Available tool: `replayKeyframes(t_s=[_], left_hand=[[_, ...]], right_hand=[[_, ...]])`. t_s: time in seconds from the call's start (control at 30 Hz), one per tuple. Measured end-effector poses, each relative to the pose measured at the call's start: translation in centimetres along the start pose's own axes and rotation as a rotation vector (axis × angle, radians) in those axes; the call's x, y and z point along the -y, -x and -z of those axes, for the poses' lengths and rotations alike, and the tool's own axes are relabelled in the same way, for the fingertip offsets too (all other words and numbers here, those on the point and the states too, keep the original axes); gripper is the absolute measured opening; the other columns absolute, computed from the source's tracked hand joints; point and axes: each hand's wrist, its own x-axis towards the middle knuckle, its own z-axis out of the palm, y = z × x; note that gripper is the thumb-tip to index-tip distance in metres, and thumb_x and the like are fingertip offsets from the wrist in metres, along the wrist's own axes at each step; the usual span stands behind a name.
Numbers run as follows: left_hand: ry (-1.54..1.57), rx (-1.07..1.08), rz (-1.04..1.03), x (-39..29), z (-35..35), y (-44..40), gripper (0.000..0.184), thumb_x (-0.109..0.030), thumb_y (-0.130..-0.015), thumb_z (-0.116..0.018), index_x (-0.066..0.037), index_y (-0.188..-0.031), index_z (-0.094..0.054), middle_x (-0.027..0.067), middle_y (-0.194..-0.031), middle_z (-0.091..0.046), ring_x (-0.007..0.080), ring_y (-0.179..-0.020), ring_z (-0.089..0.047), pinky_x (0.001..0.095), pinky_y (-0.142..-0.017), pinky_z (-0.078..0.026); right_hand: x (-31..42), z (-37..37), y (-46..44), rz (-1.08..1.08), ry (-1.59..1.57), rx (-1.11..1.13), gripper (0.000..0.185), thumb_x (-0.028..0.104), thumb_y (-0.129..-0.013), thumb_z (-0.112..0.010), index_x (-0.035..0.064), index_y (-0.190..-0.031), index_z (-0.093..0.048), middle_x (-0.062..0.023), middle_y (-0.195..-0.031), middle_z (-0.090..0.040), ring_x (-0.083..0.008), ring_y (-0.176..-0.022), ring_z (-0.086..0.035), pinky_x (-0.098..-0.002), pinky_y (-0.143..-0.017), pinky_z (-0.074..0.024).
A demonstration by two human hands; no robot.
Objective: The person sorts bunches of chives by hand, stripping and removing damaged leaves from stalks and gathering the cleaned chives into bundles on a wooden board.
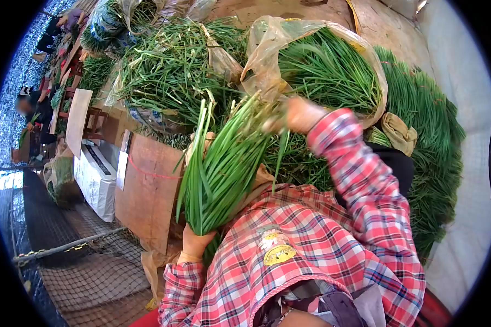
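A thick bunch of green chives (223,169) lies across the front of my body, its leafy end down and left and its pale stem ends up and right. My left hand (197,243) is closed round the leafy end. At the stem ends is my right hand (299,115), smeared by motion, so its fingers and anything in them are unclear. Behind the bunch spreads a heap of loose chives and trimmings (174,71). Just beyond my right hand, a clear plastic bag (262,52) surrounds more chives (327,65).
Tied bundles of chives (431,131) are stacked along the right, beside a pale sheet wall (463,71). A brown board (147,188) and a white box (97,177) stand at left, above dark netting (93,272). Another person (38,111) is at far left.
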Motion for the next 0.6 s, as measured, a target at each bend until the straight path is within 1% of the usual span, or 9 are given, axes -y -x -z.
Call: replayKeyframes(t_s=[0.03,0.1,0.17,0.3,0.37,0.43,0.47,0.5,0.6], left_hand=[[-0.003,-0.001,0.003,-0.2,-0.2,0.2,0.059,-0.012,-0.06,-0.074,-0.001,-0.114,-0.052,0.0112,-0.104,-0.063,0.0205,-0.093,-0.06,0.0305,-0.081,-0.047],[-0.229,-0.155,-0.047,-0.9,-0.7,0.8,0.057,-0.015,-0.062,-0.073,-0.002,-0.114,-0.052,0.0152,-0.103,-0.062,0.0251,-0.093,-0.061,0.0321,-0.079,-0.048],[-0.18,-0.176,-0.098,-1.2,-1.1,1.2,0.057,-0.019,-0.064,-0.073,-0.003,-0.114,-0.052,0.0174,-0.102,-0.062,0.0297,-0.093,-0.061,0.0338,-0.077,-0.049],[-0.148,-0.231,-0.057,-0.3,-1.4,1.3,0.056,-0.019,-0.065,-0.074,-0.004,-0.114,-0.052,0.0157,-0.098,-0.063,0.0279,-0.09,-0.063,0.033,-0.076,-0.049],[-0.086,-0.194,-0.068,-1.5,-1.4,1.0,0.054,-0.018,-0.065,-0.073,-0.005,-0.114,-0.052,0.0155,-0.098,-0.064,0.0265,-0.089,-0.063,0.0325,-0.075,-0.049],[-0.092,-0.185,-0.047,-1.2,-1.0,0.8,0.053,-0.016,-0.065,-0.073,-0.004,-0.113,-0.053,0.016,-0.1,-0.063,0.026,-0.091,-0.062,0.0318,-0.076,-0.049],[-0.108,-0.155,-0.071,-1.2,-0.6,0.7,0.054,-0.016,-0.064,-0.073,-0.004,-0.112,-0.053,0.016,-0.101,-0.063,0.0257,-0.092,-0.062,0.0319,-0.077,-0.048],[-0.124,-0.125,-0.089,-1.2,-0.3,0.8,0.054,-0.015,-0.063,-0.073,-0.003,-0.112,-0.054,0.016,-0.101,-0.062,0.0254,-0.092,-0.062,0.032,-0.078,-0.048],[0.025,0.065,0.065,-2.4,1.7,-0.2,0.055,-0.014,-0.057,-0.074,-0.003,-0.108,-0.056,0.0129,-0.103,-0.062,0.0228,-0.092,-0.061,0.0317,-0.079,-0.047]], right_hand=[[-0.1,-3.5,-1.7,0.083,0.025,-0.085,0.059,0.053,-0.066,-0.071,0.0031,-0.097,-0.065,-0.018,-0.094,-0.063,-0.0268,-0.09,-0.061,-0.0358,-0.08,-0.0476],[2.8,-5.5,-2.5,0.005,0.281,0.013,0.077,0.066,-0.059,-0.066,-0.0025,-0.094,-0.065,-0.0179,-0.092,-0.064,-0.0274,-0.088,-0.062,-0.0365,-0.079,-0.047],[0.0,-7.8,-6.9,-0.027,-0.25,0.042,0.078,0.066,-0.058,-0.068,-0.0042,-0.092,-0.065,-0.0153,-0.084,-0.065,-0.0253,-0.08,-0.063,-0.0343,-0.073,-0.0486],[-1.2,-9.8,-7.7,0.072,-0.251,-0.105,0.071,0.055,-0.057,-0.076,-0.0039,-0.093,-0.064,-0.0135,-0.078,-0.065,-0.0239,-0.071,-0.063,-0.0337,-0.068,-0.0489],[-0.9,-9.6,-7.1,0.067,-0.227,-0.018,0.066,0.051,-0.06,-0.076,-0.0008,-0.1,-0.063,-0.0147,-0.081,-0.065,-0.024,-0.071,-0.063,-0.0331,-0.068,-0.0487],[-0.8,-10.4,-7.3,0.232,-0.394,-0.106,0.056,0.043,-0.069,-0.073,0.0022,-0.106,-0.062,-0.0128,-0.076,-0.064,-0.023,-0.067,-0.062,-0.0333,-0.063,-0.0475],[-1.0,-10.6,-7.0,0.169,-0.81,-0.049,0.047,0.033,-0.075,-0.07,0.0021,-0.109,-0.06,-0.0079,-0.067,-0.061,-0.0199,-0.059,-0.059,-0.0307,-0.053,-0.0445],[0.7,-8.6,-4.9,0.043,-0.922,-0.043,0.039,0.028,-0.076,-0.071,0.0018,-0.104,-0.061,-0.0043,-0.059,-0.056,-0.0157,-0.048,-0.053,-0.0282,-0.043,-0.0385],[0.8,-9.1,-6.2,0.008,-1.38,-0.155,0.025,0.024,-0.079,-0.069,0.0037,-0.09,-0.06,-0.0044,-0.054,-0.053,-0.0128,-0.04,-0.046,-0.0254,-0.035,-0.0328]])
